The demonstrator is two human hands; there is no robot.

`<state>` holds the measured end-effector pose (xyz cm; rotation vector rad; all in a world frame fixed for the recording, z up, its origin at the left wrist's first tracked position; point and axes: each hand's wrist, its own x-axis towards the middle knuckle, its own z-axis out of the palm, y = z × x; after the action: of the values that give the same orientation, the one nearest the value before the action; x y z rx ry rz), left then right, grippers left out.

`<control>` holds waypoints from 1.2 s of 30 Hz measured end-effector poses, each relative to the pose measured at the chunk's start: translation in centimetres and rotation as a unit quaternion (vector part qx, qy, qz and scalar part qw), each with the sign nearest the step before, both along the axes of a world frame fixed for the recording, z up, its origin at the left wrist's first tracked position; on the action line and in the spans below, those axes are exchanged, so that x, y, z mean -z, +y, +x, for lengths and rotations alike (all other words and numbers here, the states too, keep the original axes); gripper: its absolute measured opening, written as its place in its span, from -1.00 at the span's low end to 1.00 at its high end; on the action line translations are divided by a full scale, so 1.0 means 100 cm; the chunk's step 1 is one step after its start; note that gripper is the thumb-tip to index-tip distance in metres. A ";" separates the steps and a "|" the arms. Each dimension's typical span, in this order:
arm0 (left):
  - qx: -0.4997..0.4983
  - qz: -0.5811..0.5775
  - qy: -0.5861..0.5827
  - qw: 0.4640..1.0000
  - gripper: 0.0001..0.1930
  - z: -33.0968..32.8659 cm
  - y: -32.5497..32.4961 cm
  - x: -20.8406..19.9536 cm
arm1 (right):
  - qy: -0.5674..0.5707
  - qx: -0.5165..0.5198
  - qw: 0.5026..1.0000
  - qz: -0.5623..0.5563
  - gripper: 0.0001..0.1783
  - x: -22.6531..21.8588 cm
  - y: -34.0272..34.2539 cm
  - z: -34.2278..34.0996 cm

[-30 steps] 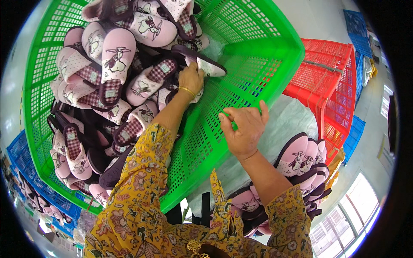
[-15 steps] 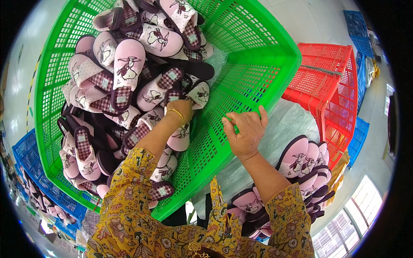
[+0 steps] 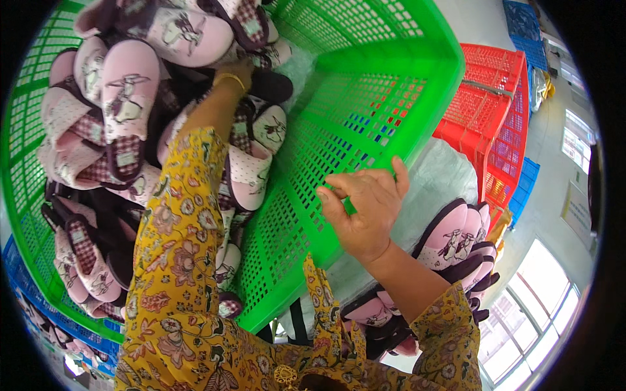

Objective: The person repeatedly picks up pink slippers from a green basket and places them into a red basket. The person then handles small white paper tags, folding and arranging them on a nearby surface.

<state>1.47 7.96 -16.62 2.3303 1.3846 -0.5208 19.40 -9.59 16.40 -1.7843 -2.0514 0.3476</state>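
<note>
My left hand (image 3: 236, 73) is deep in the green plastic basket (image 3: 345, 163), among a heap of pink slippers with dark soles and checked insoles. Its fingers are dark and hidden beside a dark slipper sole (image 3: 272, 87), so its grip does not show. A large pink slipper (image 3: 130, 85) with a printed figure lies on the heap, left of my left wrist. Above the basket's right rim hovers my right hand (image 3: 368, 208), fingers loosely bent and apart, with nothing in it.
Right of the green basket, more pink slippers (image 3: 450, 234) stand stacked beside a pale plastic sheet (image 3: 437, 169). Red crates (image 3: 479, 111) are beyond them, with blue crates (image 3: 525, 189) farther right. Another blue crate (image 3: 26, 280) stands low at the left.
My left hand has reached farther up into the basket, away from the slippers it touched before. The view has shifted nearer the basket. My right hand keeps its pose.
</note>
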 end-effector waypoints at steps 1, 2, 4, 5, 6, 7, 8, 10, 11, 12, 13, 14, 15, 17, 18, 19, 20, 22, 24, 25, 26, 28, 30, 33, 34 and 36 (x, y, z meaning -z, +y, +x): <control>-0.003 0.023 0.031 0.999 -0.55 0.007 0.002 0.001 | -0.006 0.003 1.000 -0.012 -0.84 0.001 -0.003 0.003; -0.003 -0.047 0.062 0.997 -0.42 0.011 0.013 0.001 | -0.009 0.002 1.000 -0.017 -0.84 0.000 -0.002 0.004; -0.039 -0.007 0.051 0.998 -0.51 0.014 0.011 -0.002 | -0.013 -0.002 1.000 -0.023 -0.83 0.000 -0.002 0.005; -0.064 -0.008 0.058 0.996 -0.55 0.017 0.014 -0.005 | -0.013 -0.005 1.000 -0.024 -0.82 0.000 -0.002 0.004; -0.088 -0.009 0.066 0.994 -0.59 0.021 0.017 -0.009 | -0.013 -0.007 1.000 -0.024 -0.82 0.000 -0.002 0.004; -0.115 -0.007 0.077 0.990 -0.63 0.021 0.020 -0.013 | -0.012 -0.008 1.000 -0.021 -0.82 -0.001 -0.001 0.002; -0.121 -0.006 0.052 0.991 -0.67 0.022 0.018 -0.014 | -0.009 -0.009 1.000 -0.018 -0.82 0.000 0.000 0.001; -0.131 -0.003 0.004 0.991 -0.72 0.025 0.012 -0.017 | -0.007 -0.008 1.000 -0.017 -0.82 0.000 0.000 0.000; -0.083 0.010 0.015 0.996 -0.72 0.036 0.010 -0.037 | -0.009 -0.002 1.000 -0.018 -0.82 -0.001 -0.001 0.002; -0.036 0.022 0.027 0.999 -0.72 0.049 0.003 -0.058 | -0.011 0.004 1.000 -0.019 -0.82 0.000 -0.002 0.004; 0.000 0.037 0.005 0.999 -0.75 0.062 -0.006 -0.070 | -0.018 0.012 1.000 -0.016 -0.82 0.000 -0.005 0.006; 0.023 0.055 -0.005 0.998 -0.77 0.059 -0.012 -0.082 | -0.015 0.007 1.000 -0.011 -0.83 -0.002 -0.003 0.004; 0.014 0.113 -0.054 0.992 -0.81 0.056 -0.022 -0.084 | -0.012 0.002 1.000 -0.005 -0.83 -0.002 -0.001 0.001; 0.004 0.178 -0.121 0.977 -0.86 0.059 -0.040 -0.100 | -0.019 -0.001 1.000 -0.008 -0.84 -0.003 -0.001 -0.001; 0.000 0.186 -0.140 0.972 -0.87 0.066 -0.049 -0.116 | -0.023 -0.004 1.000 -0.011 -0.85 -0.003 0.000 -0.003; -0.001 0.176 -0.177 0.968 -0.87 0.077 -0.060 -0.134 | -0.031 -0.001 0.999 -0.014 -0.85 -0.004 -0.001 -0.001; -0.003 0.168 -0.211 0.963 -0.87 0.083 -0.069 -0.154 | -0.037 -0.001 0.999 -0.016 -0.86 -0.005 -0.001 -0.001; -0.031 0.133 -0.208 0.968 -0.87 0.085 -0.088 -0.191 | -0.044 -0.006 0.999 -0.015 -0.87 -0.006 -0.001 -0.003; -0.051 0.081 -0.185 0.978 -0.86 0.076 -0.108 -0.211 | -0.053 -0.010 0.999 -0.009 -0.87 -0.003 -0.002 -0.002; -0.055 0.057 -0.173 0.982 -0.86 0.072 -0.114 -0.217 | -0.050 -0.008 0.999 -0.006 -0.87 -0.003 -0.002 -0.002; -0.059 0.033 -0.161 0.985 -0.85 0.067 -0.120 -0.223 | -0.047 -0.007 0.999 -0.003 -0.87 -0.002 -0.003 -0.001; -0.072 -0.033 -0.104 0.991 -0.84 0.048 -0.133 -0.228 | -0.045 -0.001 0.999 0.003 -0.88 -0.004 -0.002 -0.002; -0.088 -0.064 -0.061 0.992 -0.85 0.026 -0.147 -0.217 | -0.046 0.002 0.999 0.006 -0.88 -0.004 -0.004 -0.003; -0.069 -0.015 -0.040 0.997 -0.80 -0.011 -0.158 -0.200 | -0.041 -0.004 0.999 0.011 -0.88 -0.007 -0.001 -0.007; -0.062 0.004 -0.060 0.996 -0.78 -0.019 -0.160 -0.197 | -0.043 -0.005 0.999 0.009 -0.88 -0.008 -0.001 -0.007; -0.104 -0.003 -0.094 0.990 -0.77 -0.022 -0.168 -0.195 | -0.048 -0.004 0.999 0.005 -0.89 -0.008 -0.002 -0.008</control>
<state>-0.77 -8.80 2.87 2.1357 1.5079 -0.2376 18.61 -9.76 17.20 -1.8203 -2.1215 0.2591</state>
